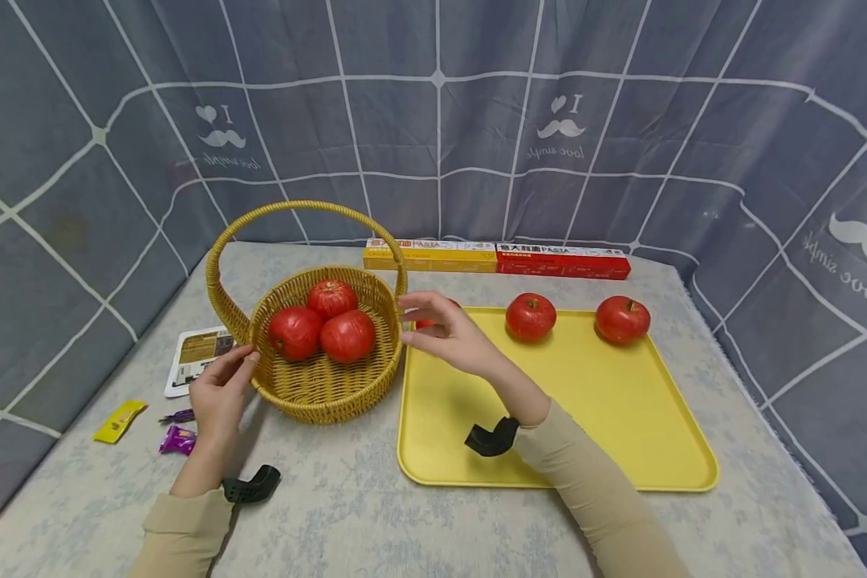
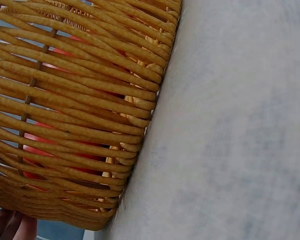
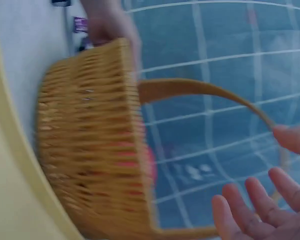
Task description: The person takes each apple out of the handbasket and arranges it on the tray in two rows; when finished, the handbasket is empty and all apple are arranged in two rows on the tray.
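A yellow wicker basket (image 1: 327, 405) with a tall arched handle stands left of centre. Inside it sit three red apples (image 1: 332, 299). My left hand (image 1: 220, 393) pinches the basket's left rim between thumb and fingers; in the left wrist view only fingertips (image 2: 26, 229) show below the weave. Beside the basket's right rim, near the foot of the handle, my right hand (image 1: 444, 337) has its fingers spread and holds nothing. The right wrist view shows this hand (image 3: 270, 215) apart from the basket wall (image 3: 95, 145).
A yellow tray (image 1: 549, 417) lies right of the basket. Along its far edge are two apples (image 1: 531, 317), with a third partly behind my right hand. Pasta boxes (image 1: 429, 257) line the back. On the left are a white-edged packet (image 1: 188, 361) and small wrapped sweets (image 1: 119, 421).
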`<state>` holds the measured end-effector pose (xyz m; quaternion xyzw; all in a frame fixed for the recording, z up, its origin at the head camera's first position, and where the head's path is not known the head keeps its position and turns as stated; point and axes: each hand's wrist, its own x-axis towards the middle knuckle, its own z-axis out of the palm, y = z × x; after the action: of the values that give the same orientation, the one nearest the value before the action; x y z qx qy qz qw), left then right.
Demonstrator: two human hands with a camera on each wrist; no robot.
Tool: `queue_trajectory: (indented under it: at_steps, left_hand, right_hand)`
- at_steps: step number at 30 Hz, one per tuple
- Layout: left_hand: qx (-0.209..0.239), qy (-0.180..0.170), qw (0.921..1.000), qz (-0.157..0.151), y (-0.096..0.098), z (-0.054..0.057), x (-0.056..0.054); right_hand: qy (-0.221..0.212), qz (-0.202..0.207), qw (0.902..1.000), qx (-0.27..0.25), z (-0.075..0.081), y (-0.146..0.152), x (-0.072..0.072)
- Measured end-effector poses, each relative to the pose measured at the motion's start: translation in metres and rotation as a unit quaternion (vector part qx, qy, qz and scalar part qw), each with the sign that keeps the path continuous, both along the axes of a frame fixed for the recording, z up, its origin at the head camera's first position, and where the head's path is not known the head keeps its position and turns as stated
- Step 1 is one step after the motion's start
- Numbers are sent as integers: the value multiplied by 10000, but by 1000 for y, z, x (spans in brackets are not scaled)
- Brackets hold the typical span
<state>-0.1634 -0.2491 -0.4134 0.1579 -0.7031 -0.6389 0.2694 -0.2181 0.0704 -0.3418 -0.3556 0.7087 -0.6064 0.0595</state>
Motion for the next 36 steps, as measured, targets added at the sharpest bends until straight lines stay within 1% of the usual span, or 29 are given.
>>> queue_trajectory:
  at_steps: [2, 4, 6, 9, 12, 15, 18, 22, 24, 26, 28, 31, 33, 36]
  left_hand:
    - [14, 0, 10000, -24, 0, 0, 0]
    - [84, 20, 9999, -64, 0, 0, 1]
    - [105, 38, 9999, -90, -1, 0, 1]
    - [160, 67, 9998, -106, -2, -2, 0]
    - [171, 105, 9997, -114, -3, -3, 0]
    - [153, 119, 9997, -126, -3, -3, 0]
    - [111, 107, 9998, -132, -3, -2, 0]
    - [-1, 36, 9999, -103, -2, -1, 0]
    - [-42, -4, 10000, -71, -2, 0, 0]
    - [-158, -61, 9998, -38, -2, 1, 0]
    - [-161, -65, 9998, -40, -2, 1, 0]
    - [-121, -52, 9999, -72, -2, 0, 0]
    - [-23, -33, 9999, -100, -3, -1, 0]
    - [-2, -33, 9999, -103, -3, -1, 0]
  right_hand:
    - [-141, 197, 9996, 173, -8, -15, -6]
    - [-265, 302, 9987, 327, -15, -29, -11]
    - [-363, 324, 9978, 441, -21, -42, -17]
    - [-439, 198, 9965, 683, -27, -58, -25]
    - [-399, -85, 9929, 1116, -28, -70, -30]
    - [-363, -312, 9867, 1554, -28, -80, -33]
    - [-357, -366, 9828, 1773, -28, -88, -36]
    - [-399, -329, 9816, 1836, -27, -95, -41]
    - [-339, -313, 9797, 1953, -28, -98, -43]
    - [-165, -287, 9755, 2173, -28, -102, -45]
    - [86, -269, 9701, 2410, -29, -105, -47]
    - [473, -319, 9580, 2812, -30, -110, -46]
    - [557, -386, 9513, 3007, -30, -112, -44]
    - [495, -507, 9427, 3259, -29, -113, -40]
